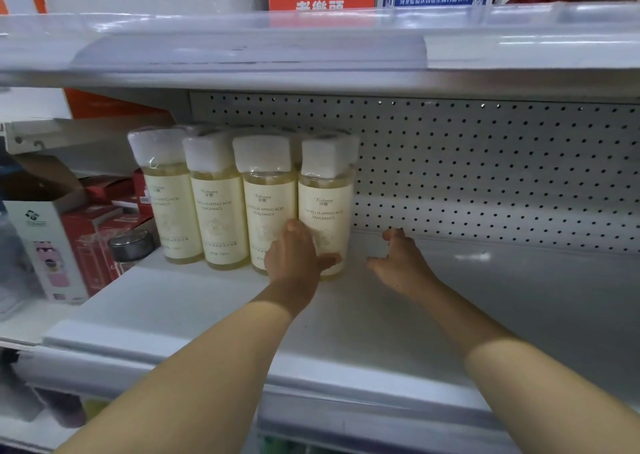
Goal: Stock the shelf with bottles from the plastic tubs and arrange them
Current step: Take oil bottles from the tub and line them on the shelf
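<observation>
two bare forearms, no sleeves, left hand, right hand

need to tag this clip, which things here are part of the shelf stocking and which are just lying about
Part of the job:
- four front bottles
- white shelf
- left hand on the rightmost bottle
- right hand, open beside it

Just lying about:
- red boxes
- white carton
- metal-lidded jar
</observation>
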### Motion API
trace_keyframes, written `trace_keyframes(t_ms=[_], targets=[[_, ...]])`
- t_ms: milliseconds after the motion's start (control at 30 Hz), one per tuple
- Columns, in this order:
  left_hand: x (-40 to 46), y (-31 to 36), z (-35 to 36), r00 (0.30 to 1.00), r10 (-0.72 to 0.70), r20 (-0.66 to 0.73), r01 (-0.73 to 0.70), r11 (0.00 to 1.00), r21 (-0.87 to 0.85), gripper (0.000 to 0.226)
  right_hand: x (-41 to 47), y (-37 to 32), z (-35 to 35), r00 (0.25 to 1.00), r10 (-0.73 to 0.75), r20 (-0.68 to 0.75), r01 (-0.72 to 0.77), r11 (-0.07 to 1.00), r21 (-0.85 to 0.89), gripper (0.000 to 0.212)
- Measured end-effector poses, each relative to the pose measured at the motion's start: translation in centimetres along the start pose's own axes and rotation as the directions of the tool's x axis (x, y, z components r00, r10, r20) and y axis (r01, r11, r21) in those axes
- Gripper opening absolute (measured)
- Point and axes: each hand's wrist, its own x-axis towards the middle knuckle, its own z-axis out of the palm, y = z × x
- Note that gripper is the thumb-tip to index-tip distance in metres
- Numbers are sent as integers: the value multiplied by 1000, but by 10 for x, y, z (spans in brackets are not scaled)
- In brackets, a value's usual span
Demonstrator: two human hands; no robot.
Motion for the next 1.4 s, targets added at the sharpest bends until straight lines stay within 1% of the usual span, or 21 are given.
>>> trace_keyframes(t_ms=[67,133,200,267,333,400,500,633,767,967,1067,1167,1267,1400], targets=[[-3,-4,-5,999,28,23,-29,997,69,63,-3,0,0,1000,-5,-1,5,1000,-24,65],[-8,-9,-14,997,69,46,-77,978,197,60,-8,-2,-1,1000,-16,7,16,998,-64,68],[-15,-15,-25,990,123,71,-139,936,324,57,-15,-5,-1,999,-19,26,22,994,-110,71],[-21,-21,-36,982,155,104,-185,892,413,53,-24,-10,-1,999,-17,37,23,987,-160,73],[-27,-29,-48,977,154,145,-205,857,472,52,-35,-15,-3,998,-15,56,26,978,-206,75],[-34,-37,-60,974,119,194,-203,842,499,57,-49,-22,-4,996,-21,87,42,968,-246,77],[-50,-52,-81,967,92,239,-207,830,518,59,-71,-38,-5,996,-16,93,44,952,-302,80],[-80,-75,-112,963,128,238,-235,829,507,57,-108,-64,1,997,-16,74,43,928,-371,78],[-112,-100,-140,963,120,240,-223,858,463,57,-152,-83,15,994,-99,54,113,917,-382,74],[-165,-148,-168,968,102,231,-188,902,390,56,-216,-108,48,974,-197,108,223,909,-352,79],[-192,-177,-178,970,53,236,-143,913,382,54,-245,-114,71,963,-241,121,269,896,-353,76],[-217,-208,-179,966,-24,256,-78,921,382,60,-272,-114,98,955,-267,132,296,902,-315,70],[-241,-238,-173,950,-89,300,-31,927,373,60,-292,-106,130,947,-251,199,306,891,-335,67],[-272,-275,-157,918,-164,361,17,926,377,57,-311,-86,172,929,-175,327,290,891,-348,71]])
